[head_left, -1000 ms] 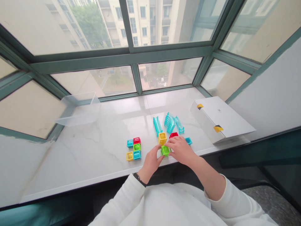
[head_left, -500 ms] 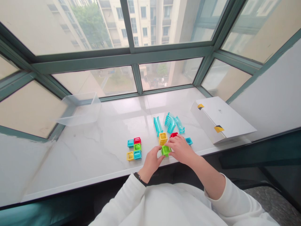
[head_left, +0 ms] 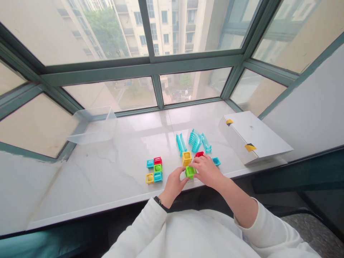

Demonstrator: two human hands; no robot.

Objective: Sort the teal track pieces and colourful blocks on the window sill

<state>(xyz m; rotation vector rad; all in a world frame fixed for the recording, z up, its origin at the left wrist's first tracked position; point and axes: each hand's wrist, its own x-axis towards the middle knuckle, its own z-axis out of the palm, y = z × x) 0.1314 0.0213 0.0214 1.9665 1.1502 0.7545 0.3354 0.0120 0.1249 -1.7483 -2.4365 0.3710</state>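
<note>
A green toy block [head_left: 190,172] is gripped between my two hands near the front edge of the sill. From the left, the fingers and thumb of my left hand [head_left: 174,182] press on it. My right hand [head_left: 206,170] holds its other side with thumb and fingers. Right behind the green block stands a yellow block [head_left: 186,158]. A red block [head_left: 199,154] shows partly above my right fingers, and a blue block [head_left: 216,161] lies just beyond that hand. Whether other pieces sit under the green block I cannot tell.
Off to the left is a cluster of blocks, including a green one [head_left: 157,168]. Turquoise track pieces [head_left: 195,140] lie behind the yellow block. A clear plastic bin [head_left: 92,138] stands at the left back. On the right is a white box [head_left: 255,134], beside the wall.
Both hands keep their grip on the green block with hardly any movement. The whole view has shifted very slightly.
</note>
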